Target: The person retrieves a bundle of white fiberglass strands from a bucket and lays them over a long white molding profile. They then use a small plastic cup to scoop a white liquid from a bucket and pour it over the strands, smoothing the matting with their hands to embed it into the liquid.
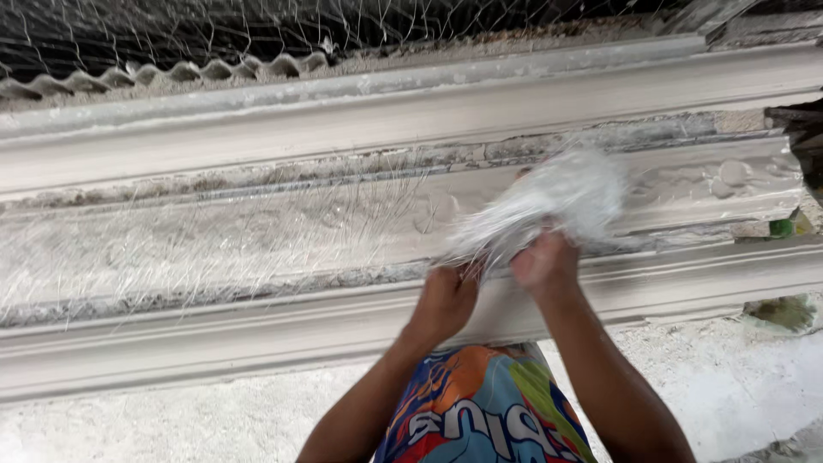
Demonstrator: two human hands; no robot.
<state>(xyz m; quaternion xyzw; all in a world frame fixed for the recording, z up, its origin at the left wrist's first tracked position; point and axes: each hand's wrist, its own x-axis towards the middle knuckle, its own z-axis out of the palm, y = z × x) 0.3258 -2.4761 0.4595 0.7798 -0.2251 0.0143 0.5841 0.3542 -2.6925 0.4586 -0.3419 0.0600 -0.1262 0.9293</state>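
A bundle of white glass fibre strands point(549, 201) is held in both my hands above a long plaster moulding point(257, 231). My left hand point(446, 300) pinches the thin end of the bundle at its lower left. My right hand point(544, 261) grips the thicker part from below. Loose strands of the same fibre point(283, 227) lie spread over the wet plaster in the channel to the left of my hands.
The long mould has raised grey rails at its far side point(386, 120) and near side point(214, 330). Wire mesh point(214, 30) and a corrugated sheet edge point(171, 73) lie beyond. A white dusty floor point(171, 420) is below. A dark object point(801, 137) sits at the right edge.
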